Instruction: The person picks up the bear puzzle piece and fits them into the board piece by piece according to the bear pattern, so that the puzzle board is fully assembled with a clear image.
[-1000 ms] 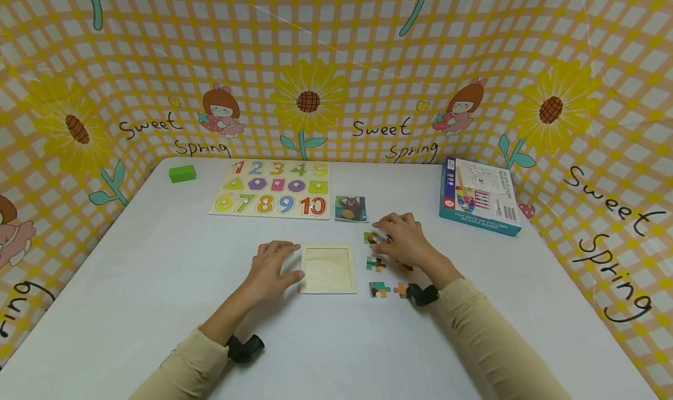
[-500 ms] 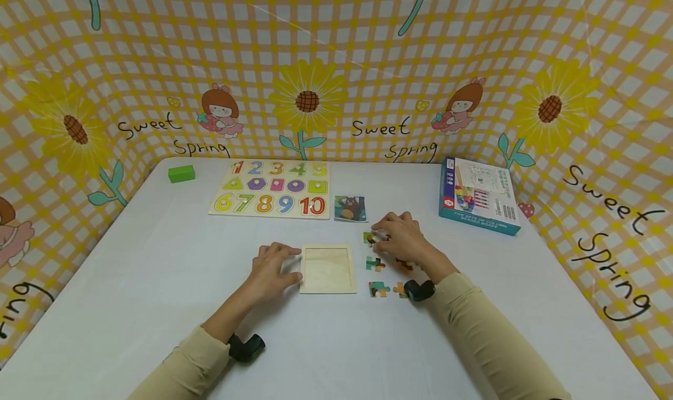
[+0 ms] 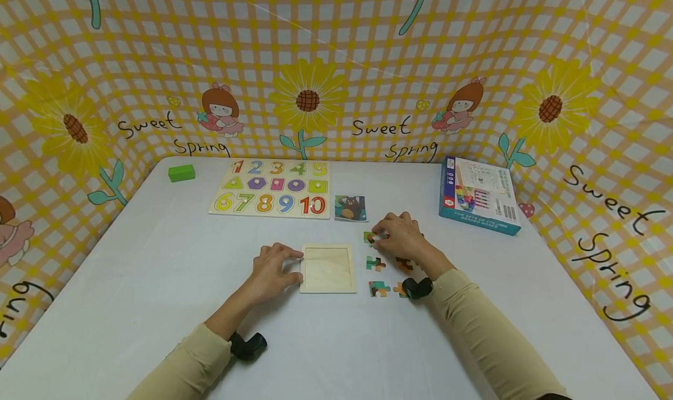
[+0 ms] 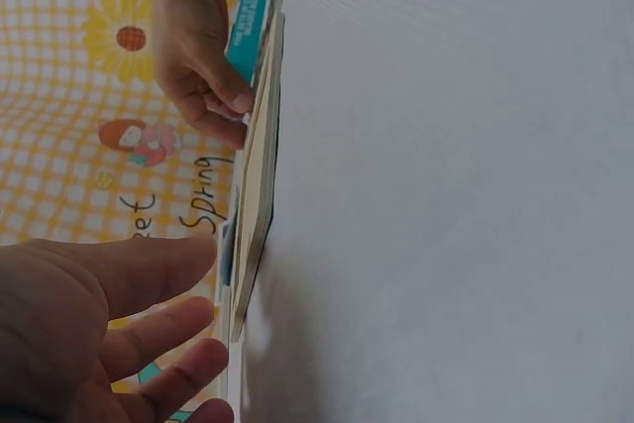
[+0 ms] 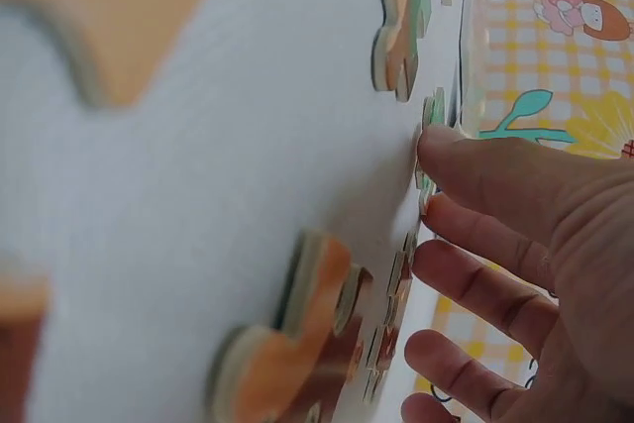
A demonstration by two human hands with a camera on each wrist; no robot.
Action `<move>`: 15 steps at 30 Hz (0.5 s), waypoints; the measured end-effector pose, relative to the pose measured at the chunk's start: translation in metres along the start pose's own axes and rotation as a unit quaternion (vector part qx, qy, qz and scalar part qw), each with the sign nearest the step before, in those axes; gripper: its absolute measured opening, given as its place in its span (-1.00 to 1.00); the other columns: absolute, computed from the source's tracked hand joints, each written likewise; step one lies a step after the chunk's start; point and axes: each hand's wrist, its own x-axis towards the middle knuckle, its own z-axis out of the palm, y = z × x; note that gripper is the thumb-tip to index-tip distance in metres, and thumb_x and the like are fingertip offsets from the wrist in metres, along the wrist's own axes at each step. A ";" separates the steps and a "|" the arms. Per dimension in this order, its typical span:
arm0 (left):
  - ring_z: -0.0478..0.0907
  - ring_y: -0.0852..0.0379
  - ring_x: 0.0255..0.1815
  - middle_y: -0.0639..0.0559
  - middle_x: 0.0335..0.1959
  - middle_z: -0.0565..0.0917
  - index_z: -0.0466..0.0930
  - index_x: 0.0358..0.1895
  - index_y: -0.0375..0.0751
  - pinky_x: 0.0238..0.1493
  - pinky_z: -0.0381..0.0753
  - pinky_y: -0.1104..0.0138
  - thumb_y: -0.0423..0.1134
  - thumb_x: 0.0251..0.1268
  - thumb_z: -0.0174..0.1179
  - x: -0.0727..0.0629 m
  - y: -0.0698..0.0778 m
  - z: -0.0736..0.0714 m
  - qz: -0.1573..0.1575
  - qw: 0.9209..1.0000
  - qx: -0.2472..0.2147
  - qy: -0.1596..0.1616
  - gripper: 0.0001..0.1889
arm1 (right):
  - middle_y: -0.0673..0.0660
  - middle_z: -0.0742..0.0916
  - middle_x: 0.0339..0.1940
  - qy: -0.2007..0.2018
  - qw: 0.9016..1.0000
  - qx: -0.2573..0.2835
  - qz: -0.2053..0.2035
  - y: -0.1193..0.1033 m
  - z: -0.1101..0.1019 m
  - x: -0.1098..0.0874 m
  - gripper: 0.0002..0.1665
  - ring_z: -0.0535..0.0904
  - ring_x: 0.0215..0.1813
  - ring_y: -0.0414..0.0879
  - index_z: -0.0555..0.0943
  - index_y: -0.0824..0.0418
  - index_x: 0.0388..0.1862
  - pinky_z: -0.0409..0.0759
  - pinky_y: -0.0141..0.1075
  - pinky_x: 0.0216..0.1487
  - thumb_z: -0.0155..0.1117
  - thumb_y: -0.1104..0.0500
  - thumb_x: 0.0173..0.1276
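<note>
My left hand (image 3: 269, 274) is at the left side of a shallow square wooden puzzle tray (image 3: 327, 270), its thumb and forefinger right at the edge. In the left wrist view its fingers (image 4: 158, 329) are spread and relaxed. To the right of the tray, my right hand (image 3: 403, 237) pinches a green-and-brown jigsaw piece (image 3: 368, 237) between thumb and forefinger; its other fingers fan out over more pieces and partly hide them. Below lie a teal piece (image 3: 374, 264), a teal-and-orange piece (image 3: 378, 289) and a brown piece (image 3: 403, 264).
A small bear picture card (image 3: 350, 208) lies beyond the tray. Behind it are a number-and-shape board (image 3: 270, 194) and, at the far left, a green block (image 3: 181, 173). A boxed toy (image 3: 481, 195) stands at the back right. Patterned cloth walls surround the white table (image 3: 326, 347).
My right thumb and forefinger have drawn closer together at the green-and-brown jigsaw piece, and the right wrist has shifted slightly left. My left hand stays by the tray, almost still.
</note>
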 end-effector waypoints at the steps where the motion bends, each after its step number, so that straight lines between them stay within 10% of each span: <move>1: 0.29 -0.08 0.07 -0.11 -0.02 0.55 0.62 -0.03 -0.17 0.07 0.18 -0.02 -0.30 -0.04 0.37 0.000 0.000 0.000 0.001 1.000 0.002 -0.001 -0.60 | 0.16 0.62 0.01 0.000 1.000 -0.001 -0.001 0.000 0.000 0.000 -0.61 0.33 0.08 0.21 0.66 0.12 0.00 0.25 0.03 -0.02 0.34 0.04 0.20; 15: 0.28 -0.08 0.11 -0.06 0.02 0.57 0.63 -0.05 -0.12 0.12 0.12 -0.04 -0.28 -0.07 0.42 0.001 0.000 0.003 -0.008 1.000 0.017 -0.007 -0.59 | 0.15 0.65 0.00 0.014 1.000 -0.013 0.014 0.002 0.002 0.003 -0.66 0.35 0.07 0.18 0.69 0.11 -0.08 0.27 0.07 0.04 0.37 0.03 0.16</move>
